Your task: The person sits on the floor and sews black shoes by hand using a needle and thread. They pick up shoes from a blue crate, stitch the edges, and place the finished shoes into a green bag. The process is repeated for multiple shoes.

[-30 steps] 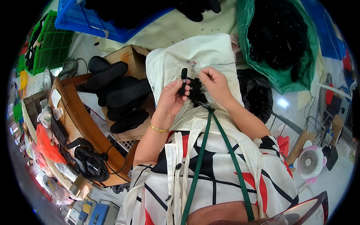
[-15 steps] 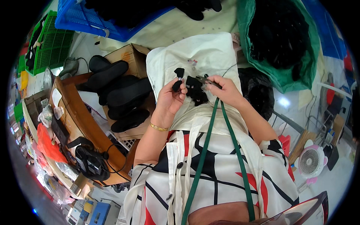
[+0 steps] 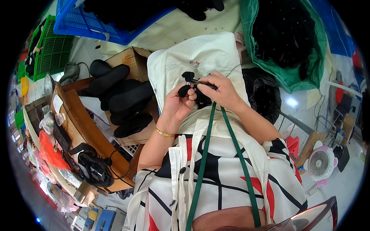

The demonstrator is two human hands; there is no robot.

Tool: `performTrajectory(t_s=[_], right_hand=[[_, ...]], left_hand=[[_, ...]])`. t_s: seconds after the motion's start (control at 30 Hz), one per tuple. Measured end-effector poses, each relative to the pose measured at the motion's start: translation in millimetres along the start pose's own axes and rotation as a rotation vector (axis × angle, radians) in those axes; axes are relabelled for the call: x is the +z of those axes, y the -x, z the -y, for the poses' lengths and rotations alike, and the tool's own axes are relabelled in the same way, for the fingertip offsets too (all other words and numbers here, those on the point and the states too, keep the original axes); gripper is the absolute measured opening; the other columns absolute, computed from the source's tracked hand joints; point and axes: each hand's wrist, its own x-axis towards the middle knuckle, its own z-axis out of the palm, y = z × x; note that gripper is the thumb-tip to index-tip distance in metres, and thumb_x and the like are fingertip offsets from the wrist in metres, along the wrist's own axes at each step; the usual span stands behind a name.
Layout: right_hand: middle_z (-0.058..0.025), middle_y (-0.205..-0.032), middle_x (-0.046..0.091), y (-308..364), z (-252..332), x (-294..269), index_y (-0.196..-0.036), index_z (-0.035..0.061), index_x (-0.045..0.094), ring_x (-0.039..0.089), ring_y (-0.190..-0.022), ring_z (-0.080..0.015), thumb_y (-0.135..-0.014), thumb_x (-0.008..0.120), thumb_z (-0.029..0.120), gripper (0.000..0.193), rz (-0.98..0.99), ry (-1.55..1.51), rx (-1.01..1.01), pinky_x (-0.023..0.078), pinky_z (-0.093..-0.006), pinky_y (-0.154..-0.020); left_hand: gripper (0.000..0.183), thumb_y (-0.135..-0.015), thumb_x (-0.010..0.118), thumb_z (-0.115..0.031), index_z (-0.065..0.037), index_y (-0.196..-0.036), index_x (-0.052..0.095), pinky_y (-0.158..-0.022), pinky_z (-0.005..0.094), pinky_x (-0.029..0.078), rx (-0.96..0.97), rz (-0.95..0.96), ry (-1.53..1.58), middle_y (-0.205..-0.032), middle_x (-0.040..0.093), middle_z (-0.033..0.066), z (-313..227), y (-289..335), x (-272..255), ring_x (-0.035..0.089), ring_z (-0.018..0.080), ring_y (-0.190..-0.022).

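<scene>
Held over the white cloth on my lap, a small black fabric bow with a shiny band at its middle is pinched between the thumb and fingers of my left hand. My right hand is closed around a dark jawed hand tool, like pliers or snips. Its tip meets the bow by the shiny band; whether the jaws grip anything is too small to tell. Just below, more black fabric pieces lie on the cloth, partly covered by my hands.
Black shoes fill a cardboard box at my left, beside a wooden table. A blue crate and a green sack of black pieces stand ahead. A black plastic bag and a fan are to my right.
My right hand has moved left, bringing the tool from beside the bow onto its shiny band. The left hand stays nearly in place with the bow.
</scene>
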Motion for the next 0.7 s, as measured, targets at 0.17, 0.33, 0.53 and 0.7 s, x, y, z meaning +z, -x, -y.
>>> performTrajectory(t_s=[0.17,0.33,0.53,0.7], right_hand=[[-0.0087,-0.078,0.055,-1.7,-0.8,0.2,-0.095,0.0025,0.071,0.055,-0.074,-0.0228,-0.084,0.072,0.023,0.023,0.010,0.009,0.020,0.044,-0.0326,-0.066],[-0.0073,-0.084,0.056,6.4,-5.8,-10.2,-0.103,0.0017,0.068,0.055,-0.075,-0.0183,-0.087,0.070,0.020,0.025,0.118,-0.010,0.033,0.044,-0.0282,-0.069],[-0.0062,-0.094,0.060,8.6,-24.0,-20.8,-0.112,0.0010,0.065,0.058,-0.083,-0.0148,-0.090,0.068,0.021,0.029,0.090,0.039,0.042,0.047,-0.0260,-0.077],[-0.0052,-0.093,0.060,2.0,-6.3,-6.0,-0.107,0.0013,0.066,0.058,-0.082,-0.0126,-0.089,0.070,0.019,0.026,0.152,-0.143,0.114,0.047,-0.0257,-0.075]], left_hand=[[0.022,-0.097,0.054,-0.021,-0.001,-0.098,0.061,-0.053,0.0230,0.048,-0.030,0.067,-0.028,-0.079,0.064,0.0077,-1.0,-1.5,-8.1,0.059,0.0173,-0.069],[0.015,-0.096,0.060,-0.015,-0.003,-0.103,0.063,-0.062,0.0244,0.050,0.340,-0.053,-0.534,-0.087,0.066,0.0062,-0.2,6.9,3.9,0.062,0.0148,-0.079],[0.024,-0.090,0.069,-0.010,-0.002,-0.111,0.066,-0.077,0.0281,0.050,0.877,-0.144,-1.443,-0.096,0.066,0.0051,-0.1,6.2,-10.3,0.062,0.0144,-0.087],[0.020,-0.090,0.068,-0.010,-0.003,-0.108,0.067,-0.077,0.0281,0.048,0.933,0.025,-1.714,-0.094,0.065,0.0078,2.2,16.9,9.9,0.060,0.0170,-0.084]])
